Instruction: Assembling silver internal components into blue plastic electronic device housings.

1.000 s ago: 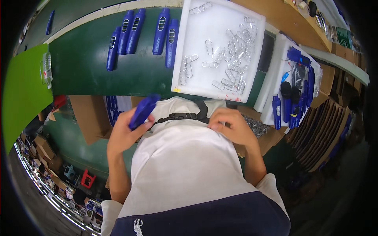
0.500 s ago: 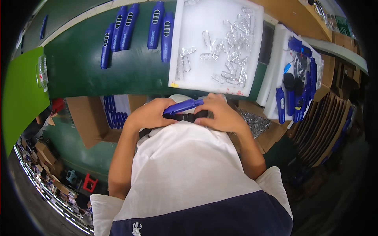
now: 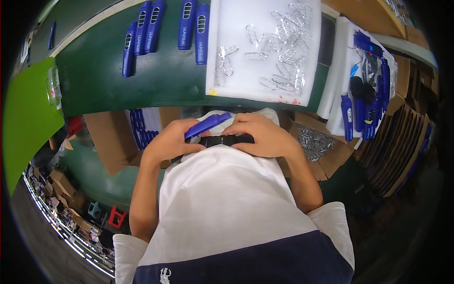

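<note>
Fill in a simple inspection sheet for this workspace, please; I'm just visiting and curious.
Surface: green table bearing a white tray.
Job's things: held blue casing and black strap at the waist; five blue casings lying on the table.
Clutter: clear pieces scattered in the tray; more blue parts in a second white tray at right.
Hands: left hand holds the blue casing; right hand grips the strap.
Cables: none identifiable for certain.
Surroundings: left carton with blue pieces; right carton with small metal pieces; red stool.
</note>
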`<action>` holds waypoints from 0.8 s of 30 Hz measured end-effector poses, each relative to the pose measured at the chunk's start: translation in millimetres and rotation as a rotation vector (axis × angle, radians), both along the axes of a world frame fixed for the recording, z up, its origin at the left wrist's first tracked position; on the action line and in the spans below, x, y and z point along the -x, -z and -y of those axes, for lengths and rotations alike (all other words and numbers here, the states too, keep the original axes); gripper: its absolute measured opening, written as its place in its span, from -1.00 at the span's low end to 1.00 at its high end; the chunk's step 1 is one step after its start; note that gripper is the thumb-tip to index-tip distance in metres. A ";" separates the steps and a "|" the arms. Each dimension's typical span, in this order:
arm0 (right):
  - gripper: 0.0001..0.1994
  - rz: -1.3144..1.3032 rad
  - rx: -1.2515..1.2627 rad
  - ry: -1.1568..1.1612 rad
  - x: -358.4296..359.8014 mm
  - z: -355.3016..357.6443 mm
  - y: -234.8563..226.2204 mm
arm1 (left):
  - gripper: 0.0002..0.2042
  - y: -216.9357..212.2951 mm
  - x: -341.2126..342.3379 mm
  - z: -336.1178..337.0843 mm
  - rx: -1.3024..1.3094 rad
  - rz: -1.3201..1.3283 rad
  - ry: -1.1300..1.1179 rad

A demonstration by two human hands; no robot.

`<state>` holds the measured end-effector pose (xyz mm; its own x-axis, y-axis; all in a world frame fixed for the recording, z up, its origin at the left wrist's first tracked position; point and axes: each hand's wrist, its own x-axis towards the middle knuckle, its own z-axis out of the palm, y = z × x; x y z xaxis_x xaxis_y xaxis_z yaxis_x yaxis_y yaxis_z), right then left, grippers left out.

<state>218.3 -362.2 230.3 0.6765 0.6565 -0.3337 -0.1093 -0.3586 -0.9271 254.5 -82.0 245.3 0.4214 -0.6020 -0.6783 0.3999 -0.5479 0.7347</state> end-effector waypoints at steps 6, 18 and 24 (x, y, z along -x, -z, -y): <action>-0.73 -0.061 0.036 -0.039 0.7 -19.1 -0.3 | -0.67 -0.9 25.4 -32.1 -0.026 -0.114 -0.124; -0.73 -0.106 0.062 -0.057 2.0 -33.7 -8.8 | -0.76 -4.5 51.9 -34.6 -0.067 -0.108 -0.332; -0.73 -0.135 0.006 0.003 -1.6 -23.5 -3.2 | -0.77 1.7 87.7 -68.6 -0.184 -0.054 -0.522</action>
